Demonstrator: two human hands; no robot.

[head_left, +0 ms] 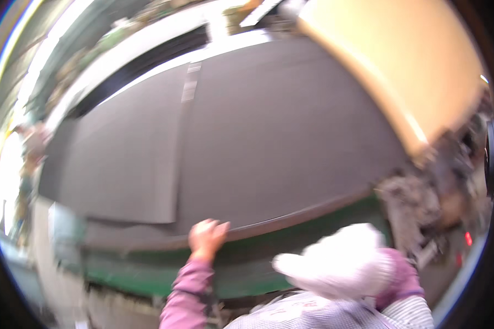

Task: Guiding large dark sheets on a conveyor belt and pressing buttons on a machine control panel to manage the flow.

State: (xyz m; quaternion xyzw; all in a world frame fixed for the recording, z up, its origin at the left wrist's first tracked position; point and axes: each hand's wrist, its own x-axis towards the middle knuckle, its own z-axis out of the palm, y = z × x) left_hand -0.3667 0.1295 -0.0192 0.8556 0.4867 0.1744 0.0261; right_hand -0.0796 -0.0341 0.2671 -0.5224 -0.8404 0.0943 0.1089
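While blurred, the left hand (206,237) pinches the dark sheet's (247,142) near edge (right grip unclear).

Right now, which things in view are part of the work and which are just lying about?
In hand:
left hand on the near edge of the dark grey sheet
right hand in a white glove
green table under the sheet

Lying about:
tan board
blurred clutter at right
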